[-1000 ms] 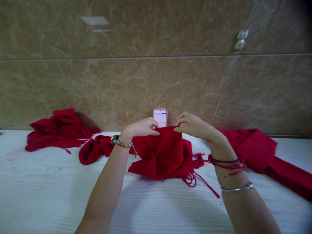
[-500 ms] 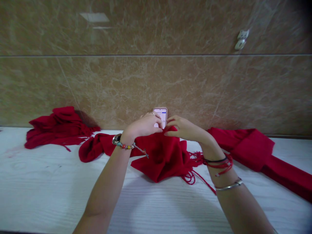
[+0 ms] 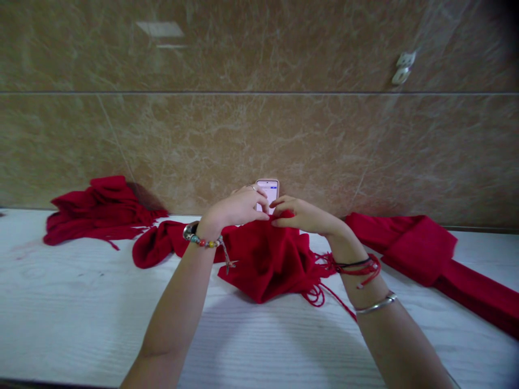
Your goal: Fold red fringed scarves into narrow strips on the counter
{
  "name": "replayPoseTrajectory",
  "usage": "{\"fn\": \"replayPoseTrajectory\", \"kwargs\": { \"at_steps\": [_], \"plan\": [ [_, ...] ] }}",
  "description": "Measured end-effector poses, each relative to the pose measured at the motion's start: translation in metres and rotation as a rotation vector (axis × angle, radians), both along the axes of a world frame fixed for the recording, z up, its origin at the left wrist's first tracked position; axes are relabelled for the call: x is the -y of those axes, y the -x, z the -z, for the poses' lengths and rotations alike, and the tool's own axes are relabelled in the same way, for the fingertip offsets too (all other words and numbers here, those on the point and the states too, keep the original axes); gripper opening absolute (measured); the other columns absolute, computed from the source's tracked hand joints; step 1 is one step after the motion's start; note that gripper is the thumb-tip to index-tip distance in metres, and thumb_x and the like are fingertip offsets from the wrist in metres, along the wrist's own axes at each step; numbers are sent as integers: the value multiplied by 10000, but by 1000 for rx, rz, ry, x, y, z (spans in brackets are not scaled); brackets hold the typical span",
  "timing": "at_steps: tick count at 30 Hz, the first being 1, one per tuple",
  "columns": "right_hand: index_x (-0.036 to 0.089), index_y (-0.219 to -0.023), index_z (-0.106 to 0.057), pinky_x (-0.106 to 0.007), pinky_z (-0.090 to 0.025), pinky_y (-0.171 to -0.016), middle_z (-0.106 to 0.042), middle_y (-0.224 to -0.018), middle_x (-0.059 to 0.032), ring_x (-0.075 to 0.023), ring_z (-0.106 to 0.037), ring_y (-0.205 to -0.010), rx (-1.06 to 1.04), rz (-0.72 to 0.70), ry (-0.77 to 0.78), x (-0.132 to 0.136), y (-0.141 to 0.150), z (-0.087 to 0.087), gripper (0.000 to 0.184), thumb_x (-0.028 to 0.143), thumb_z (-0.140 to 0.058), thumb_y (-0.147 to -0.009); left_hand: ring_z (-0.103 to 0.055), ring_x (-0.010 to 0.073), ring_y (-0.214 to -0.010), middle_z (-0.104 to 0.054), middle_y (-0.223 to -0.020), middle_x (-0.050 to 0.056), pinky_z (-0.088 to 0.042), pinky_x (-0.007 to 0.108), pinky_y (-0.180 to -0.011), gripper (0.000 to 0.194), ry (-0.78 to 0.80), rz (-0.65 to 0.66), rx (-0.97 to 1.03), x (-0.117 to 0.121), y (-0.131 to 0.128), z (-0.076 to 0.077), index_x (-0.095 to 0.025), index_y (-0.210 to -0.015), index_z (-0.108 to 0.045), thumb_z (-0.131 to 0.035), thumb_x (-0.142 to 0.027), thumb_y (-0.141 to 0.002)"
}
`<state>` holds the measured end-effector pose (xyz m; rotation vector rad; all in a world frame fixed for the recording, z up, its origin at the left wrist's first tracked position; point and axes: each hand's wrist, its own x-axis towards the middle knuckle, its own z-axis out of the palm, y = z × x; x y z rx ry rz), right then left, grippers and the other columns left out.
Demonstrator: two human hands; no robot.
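Observation:
A red fringed scarf (image 3: 267,265) lies bunched in the middle of the white wood-grain table (image 3: 259,346), its upper edge lifted between my hands. My left hand (image 3: 239,206) pinches that edge from the left, thumb toward me. My right hand (image 3: 302,214) grips it from the right, fingers bent, almost meeting the left. Between them the cloth is gathered into folds. Red tassels (image 3: 322,265) spread from the scarf's right side, with one long strand trailing toward me. Just behind my fingers a phone (image 3: 267,189) leans on the wall, its screen partly covered.
A crumpled red fringed cloth (image 3: 97,210) lies at the far left against the tiled wall (image 3: 203,140). A red fabric loop (image 3: 156,246) extends left of my left wrist. At the right lies a folded red cloth (image 3: 421,246) with a long strip. A white cat-shaped hook (image 3: 403,67) is on the wall.
My hands have come closer together, the right moving left, and the scarf's stretched upper edge has bunched up between them. Over the last half second they have barely moved.

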<state>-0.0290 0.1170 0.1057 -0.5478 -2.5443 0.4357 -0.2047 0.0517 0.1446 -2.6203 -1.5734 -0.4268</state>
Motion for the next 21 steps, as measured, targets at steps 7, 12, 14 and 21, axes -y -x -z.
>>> {"fn": "replayPoseTrajectory", "kwargs": {
  "at_steps": [7, 12, 14, 21],
  "plan": [
    [202, -710, -659, -351, -420, -878, -598, -942, -46, -182, -554, -927, -159, 171, -66, 4, -10, -10, 79, 267, -617, -725, -556, 171, -968, -637, -1029, 54, -408, 227, -853, 157, 156, 66, -29, -27, 9, 17, -155, -852, -684, -610, -224, -732],
    [213, -669, -656, -351, -437, -858, -607, -943, -45, -198, -565, -921, -189, 272, -95, 7, -24, -19, 86, 281, -619, -706, -572, 160, -913, -657, -968, 63, -418, 221, -812, 148, 146, 54, 13, -38, 18, 23, -136, -822, -688, -576, -182, -737],
    [215, -644, -651, -361, -440, -854, -621, -911, -46, -208, -570, -910, -196, 313, -116, 7, -31, -23, 82, 268, -619, -698, -580, 159, -888, -670, -906, 50, -417, 226, -807, 134, 148, 55, 42, -36, 23, 21, -140, -783, -692, -577, -194, -741],
    [223, -656, -666, -374, -457, -820, -648, -845, -46, -226, -583, -882, -162, 364, -182, -3, -44, -24, 87, 268, -609, -703, -577, 166, -902, -674, -858, 31, -412, 241, -830, 123, 113, 21, 44, -28, 18, 15, -155, -740, -692, -570, -176, -733]
  ]
}}
